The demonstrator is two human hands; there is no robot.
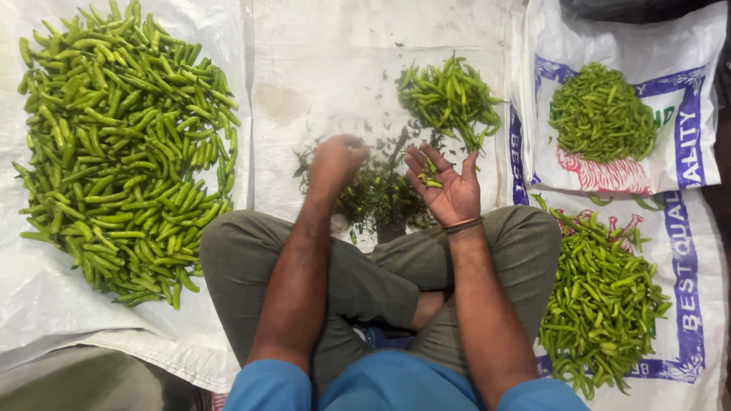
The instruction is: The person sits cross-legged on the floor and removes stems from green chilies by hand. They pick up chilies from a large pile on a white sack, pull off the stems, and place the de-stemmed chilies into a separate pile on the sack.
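I sit cross-legged on white sacking. My right hand point(449, 186) is palm up with fingers spread, and a few small green chillies point(430, 176) lie on the fingers. My left hand point(335, 161) is blurred, fingers curled downward over a dark heap of plucked stems point(377, 194) in front of my legs; whether it holds anything cannot be made out. A small pile of green chillies point(449, 97) lies just beyond my right hand.
A big heap of long green chillies point(122, 144) covers the sheet on the left. On printed sacks to the right lie a round pile of small chillies point(603, 114) and a larger pile point(601, 301) beside my right knee.
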